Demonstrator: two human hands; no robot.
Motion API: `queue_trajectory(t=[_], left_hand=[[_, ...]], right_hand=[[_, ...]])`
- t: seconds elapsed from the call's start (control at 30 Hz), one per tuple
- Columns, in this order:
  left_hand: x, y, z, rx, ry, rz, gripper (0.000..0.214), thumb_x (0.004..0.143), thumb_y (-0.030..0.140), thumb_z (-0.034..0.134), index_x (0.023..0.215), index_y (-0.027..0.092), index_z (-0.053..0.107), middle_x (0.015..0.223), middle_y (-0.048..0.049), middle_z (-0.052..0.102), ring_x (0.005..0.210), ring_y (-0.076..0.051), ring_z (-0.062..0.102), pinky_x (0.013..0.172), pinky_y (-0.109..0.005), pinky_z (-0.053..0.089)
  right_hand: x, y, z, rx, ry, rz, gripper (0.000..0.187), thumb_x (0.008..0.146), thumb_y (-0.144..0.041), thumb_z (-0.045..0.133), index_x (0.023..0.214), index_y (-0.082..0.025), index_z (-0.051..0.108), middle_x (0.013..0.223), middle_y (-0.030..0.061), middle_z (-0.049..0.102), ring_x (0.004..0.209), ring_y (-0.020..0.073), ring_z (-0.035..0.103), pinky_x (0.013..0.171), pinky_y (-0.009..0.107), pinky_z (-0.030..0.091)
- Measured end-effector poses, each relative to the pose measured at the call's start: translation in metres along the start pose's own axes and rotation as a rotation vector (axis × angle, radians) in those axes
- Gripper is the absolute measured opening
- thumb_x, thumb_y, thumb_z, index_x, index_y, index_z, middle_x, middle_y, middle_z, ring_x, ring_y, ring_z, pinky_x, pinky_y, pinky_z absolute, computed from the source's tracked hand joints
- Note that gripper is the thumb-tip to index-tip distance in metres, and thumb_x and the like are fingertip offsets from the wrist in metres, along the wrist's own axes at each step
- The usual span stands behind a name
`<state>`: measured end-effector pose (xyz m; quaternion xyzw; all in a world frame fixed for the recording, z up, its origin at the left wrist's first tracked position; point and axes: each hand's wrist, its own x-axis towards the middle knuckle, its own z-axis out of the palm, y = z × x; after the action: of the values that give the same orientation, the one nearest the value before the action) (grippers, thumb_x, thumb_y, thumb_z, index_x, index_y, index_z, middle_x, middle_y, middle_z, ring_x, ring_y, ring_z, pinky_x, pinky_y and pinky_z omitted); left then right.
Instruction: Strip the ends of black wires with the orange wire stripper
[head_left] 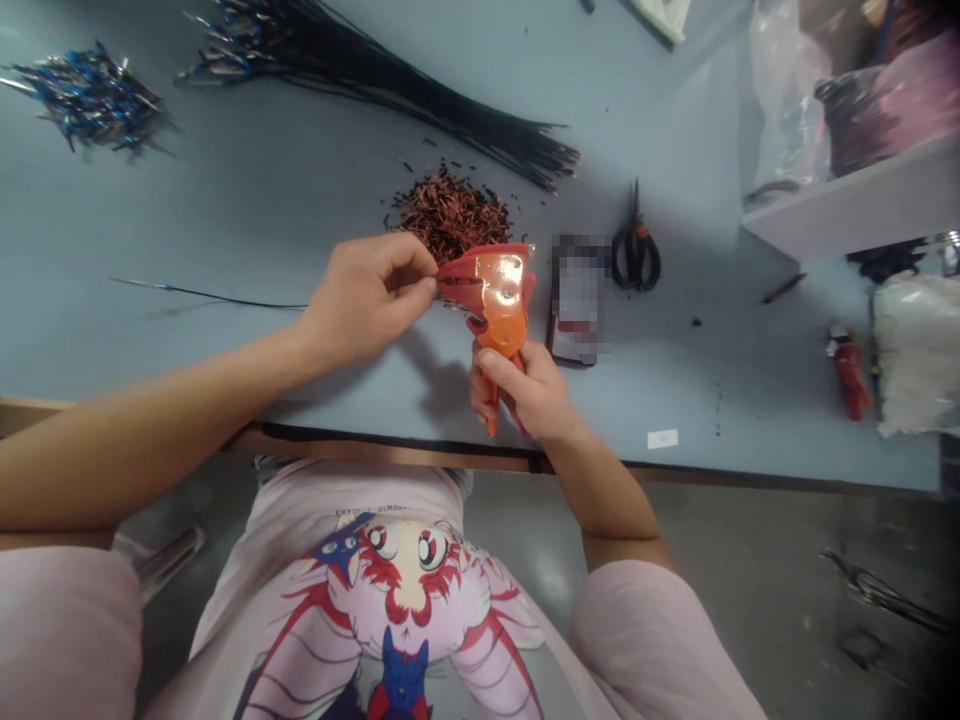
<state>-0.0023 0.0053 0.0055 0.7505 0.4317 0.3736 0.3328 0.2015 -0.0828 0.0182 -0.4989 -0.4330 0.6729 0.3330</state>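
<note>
Both hands are at work over the near part of the counter, close together. The right hand is wrapped round the handles of a red-and-orange wire stripper, thumb across the near side, fingers curled closed. The tool stands up from that fist, its red mouth turned toward the other hand; how far its jaws are parted is too small to tell. The left hand has thumb and forefinger pinched together right at that mouth, closed on the end of 1 black wire. The wire's stretch beneath the hand and wrist is hidden; the rest trails out to the left of the wrist, ending in a blue sleeve and a thin metal tip.

Just beyond the 2 hands, partly behind the stripper's head, lies a heap of copper and black offcuts. Farther beyond them, a long bundle of black wires slants across the counter. Well beyond and left of the left hand sits a pile of blue-and-silver terminals.

Right of the right hand, near it, is a flat, pixelated device, with black-handled scissors just past it, points away from the person. A white label lies right of the right forearm, by the counter's edge. Well to the right is another red tool, beside a plastic bag.
</note>
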Motion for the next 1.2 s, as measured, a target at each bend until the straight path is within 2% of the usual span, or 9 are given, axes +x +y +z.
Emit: queue_trajectory(t=[0.13,0.33,0.47,0.73,0.9,1.03,1.2], left_hand=[[-0.0003,0.0007,0.0003,-0.027,0.0,-0.009,0.007,0.08,0.021,0.057,0.075,0.019,0.062,0.068,0.0012,0.062,0.06,-0.012,0.054,0.059,-0.027,0.044],[-0.0008,-0.001,0.0034,-0.056,0.025,-0.035,0.007,0.081,0.018,0.057,0.076,0.019,0.061,0.07,0.0017,0.062,0.062,-0.012,0.055,0.06,-0.027,0.045],[-0.0016,-0.0024,0.0043,-0.072,0.049,-0.026,0.008,0.084,0.019,0.058,0.077,0.02,0.061,0.074,0.001,0.064,0.065,-0.013,0.057,0.062,-0.028,0.046],[-0.0025,-0.0013,0.004,-0.056,0.105,0.002,0.01,0.088,0.023,0.059,0.078,0.022,0.063,0.078,0.0003,0.067,0.069,-0.014,0.058,0.059,-0.03,0.045],[-0.0024,-0.0043,0.0061,-0.07,0.092,0.091,0.01,0.088,0.023,0.062,0.078,0.021,0.061,0.074,0.0029,0.064,0.065,-0.01,0.051,0.056,-0.03,0.04],[-0.0026,-0.0061,0.0071,-0.066,0.057,0.068,0.01,0.088,0.027,0.061,0.078,0.022,0.06,0.076,0.0026,0.064,0.068,-0.012,0.052,0.057,-0.03,0.041],[-0.0027,-0.0087,0.0088,-0.083,0.099,0.156,0.008,0.084,0.019,0.06,0.076,0.022,0.06,0.074,0.0025,0.064,0.066,-0.011,0.052,0.056,-0.029,0.038]], right_hand=[[0.0005,-0.0007,-0.0014,0.029,-0.003,-0.006,0.042,0.091,-0.051,0.066,0.07,-0.02,0.048,0.049,-0.0074,0.049,0.035,0.0073,0.045,0.033,0.021,0.039],[0.0046,-0.0031,-0.0053,0.178,-0.058,-0.017,0.034,0.087,-0.047,0.073,0.089,-0.017,0.056,0.066,-0.0018,0.062,0.051,0.0132,0.06,0.047,0.028,0.055],[0.0051,-0.0067,-0.0076,0.249,-0.051,0.013,0.037,0.083,-0.045,0.076,0.095,-0.017,0.056,0.072,-0.0013,0.064,0.054,0.0141,0.063,0.051,0.031,0.058],[0.0026,-0.0078,-0.0078,0.29,-0.107,0.063,0.041,0.081,-0.046,0.079,0.098,-0.016,0.057,0.073,0.0005,0.066,0.058,0.0154,0.066,0.048,0.029,0.056],[0.0021,-0.0067,-0.007,0.321,-0.121,0.096,0.043,0.079,-0.047,0.08,0.097,-0.015,0.058,0.073,0.0005,0.066,0.057,0.0148,0.066,0.051,0.03,0.058],[0.0007,-0.0059,-0.0072,0.312,-0.153,0.095,0.039,0.083,-0.046,0.077,0.098,-0.015,0.058,0.073,0.0007,0.066,0.057,0.0145,0.066,0.053,0.03,0.059],[-0.0002,-0.0072,-0.0056,0.305,-0.149,0.098,0.037,0.086,-0.047,0.075,0.095,-0.015,0.058,0.071,-0.001,0.065,0.054,0.0126,0.064,0.053,0.029,0.06]])
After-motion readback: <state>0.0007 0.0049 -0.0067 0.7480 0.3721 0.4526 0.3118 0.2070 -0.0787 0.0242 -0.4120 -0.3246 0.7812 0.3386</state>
